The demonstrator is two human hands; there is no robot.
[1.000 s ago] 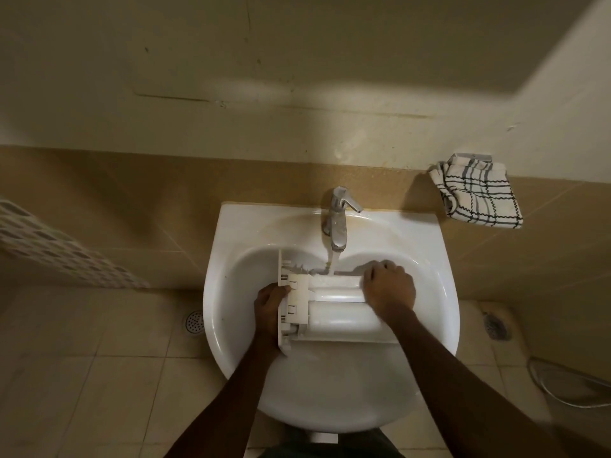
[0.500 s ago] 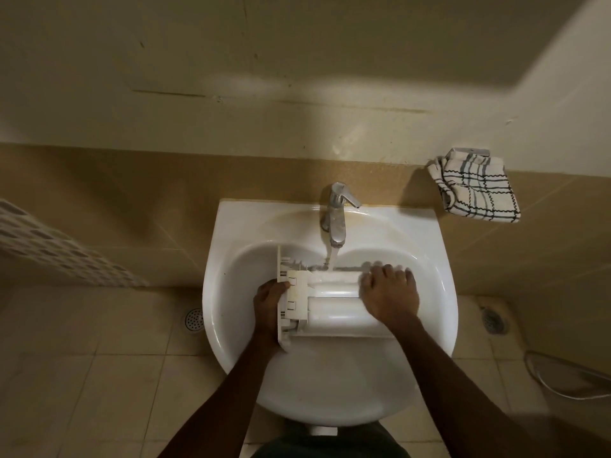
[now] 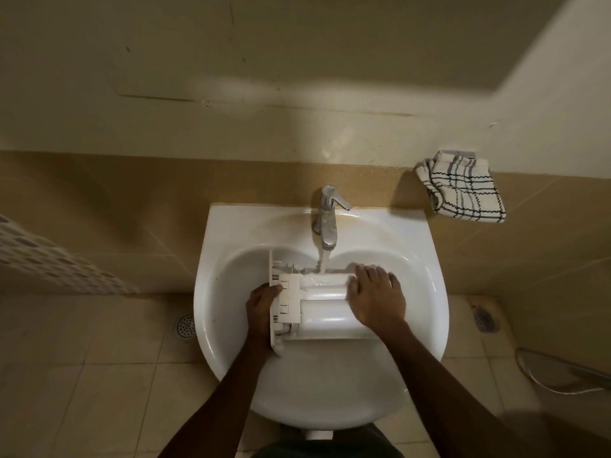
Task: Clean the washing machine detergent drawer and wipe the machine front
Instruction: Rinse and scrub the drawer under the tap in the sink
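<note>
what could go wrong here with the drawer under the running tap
1. Water from the faucet lands on the detergent drawer and may splash over the sink rim onto the floor.
2. Only the left hand grips the wet drawer; the right hand lies flat on it, so it could slip and knock the sink.

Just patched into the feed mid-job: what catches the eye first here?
The white detergent drawer lies across the bowl of the sink, with water running from the tap onto its far side. The left hand grips its left end while the right hand presses flat on its right end. A checked cloth hangs on the wall, right of the sink.
</note>
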